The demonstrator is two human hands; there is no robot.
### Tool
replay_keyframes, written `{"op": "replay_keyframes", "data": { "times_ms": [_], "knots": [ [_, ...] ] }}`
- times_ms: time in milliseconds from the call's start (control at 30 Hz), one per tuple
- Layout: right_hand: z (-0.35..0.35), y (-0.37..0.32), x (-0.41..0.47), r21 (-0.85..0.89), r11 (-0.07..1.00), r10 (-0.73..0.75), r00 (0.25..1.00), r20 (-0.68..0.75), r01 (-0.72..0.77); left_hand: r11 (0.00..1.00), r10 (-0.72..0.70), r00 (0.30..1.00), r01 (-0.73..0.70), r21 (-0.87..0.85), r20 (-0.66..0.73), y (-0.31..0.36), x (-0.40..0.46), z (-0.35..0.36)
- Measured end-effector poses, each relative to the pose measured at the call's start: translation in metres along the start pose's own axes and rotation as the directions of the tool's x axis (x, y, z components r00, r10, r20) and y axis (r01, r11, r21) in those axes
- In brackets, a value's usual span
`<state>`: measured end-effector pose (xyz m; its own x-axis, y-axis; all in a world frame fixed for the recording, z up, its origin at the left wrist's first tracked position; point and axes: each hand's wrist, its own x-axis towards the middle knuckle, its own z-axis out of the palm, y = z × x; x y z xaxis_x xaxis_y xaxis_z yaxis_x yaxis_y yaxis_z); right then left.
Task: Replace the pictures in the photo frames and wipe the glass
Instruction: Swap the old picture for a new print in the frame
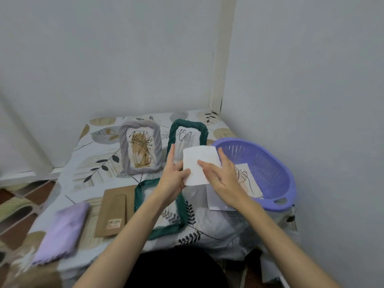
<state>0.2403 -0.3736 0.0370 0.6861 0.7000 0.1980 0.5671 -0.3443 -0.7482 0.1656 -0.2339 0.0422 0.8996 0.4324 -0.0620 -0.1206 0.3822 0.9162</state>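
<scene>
My left hand (174,178) and my right hand (223,178) hold a white sheet (199,165) up between them above the table, blank side toward me. The left thumb pinches its lower left corner; the right fingers lie across its right side. Below my left wrist a dark green frame (141,196) lies flat with its back off. The brown backing board (115,210) rests to its left. A grey frame (141,146) with a brown drawing and another green frame (202,132) stand at the back. A folded lilac cloth (62,229) lies at the front left.
A purple plastic basket (270,163) sits at the right against the wall, holding a line-drawing picture (247,179). Another white sheet (216,201) lies beside it. The small table wears a leaf-patterned cover (93,154). Walls close in behind and to the right.
</scene>
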Motion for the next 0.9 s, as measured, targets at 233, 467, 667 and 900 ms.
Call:
{"op": "replay_keyframes", "data": {
  "times_ms": [233, 467, 667, 900],
  "knots": [
    [0.048, -0.021, 0.011, 0.376, 0.923, 0.077, 0.997, 0.030, -0.083, 0.988, 0.014, 0.995, 0.002, 0.152, -0.104, 0.013, -0.035, -0.070],
    [0.090, -0.018, 0.014, 0.176, 0.966, 0.144, 0.960, 0.240, -0.188, 0.716, 0.022, 0.995, 0.051, 0.696, -0.096, -0.003, -0.060, -0.132],
    [0.097, -0.011, 0.011, -0.046, 0.995, 0.101, 0.946, 0.308, -0.091, 0.427, -0.018, 0.999, 0.050, 0.903, -0.047, -0.020, -0.062, -0.150],
    [0.096, 0.001, 0.008, -0.244, 0.969, 0.042, 0.933, 0.358, 0.050, 0.288, -0.013, 1.000, 0.003, 0.958, 0.001, -0.021, -0.058, -0.144]
  ]
}}
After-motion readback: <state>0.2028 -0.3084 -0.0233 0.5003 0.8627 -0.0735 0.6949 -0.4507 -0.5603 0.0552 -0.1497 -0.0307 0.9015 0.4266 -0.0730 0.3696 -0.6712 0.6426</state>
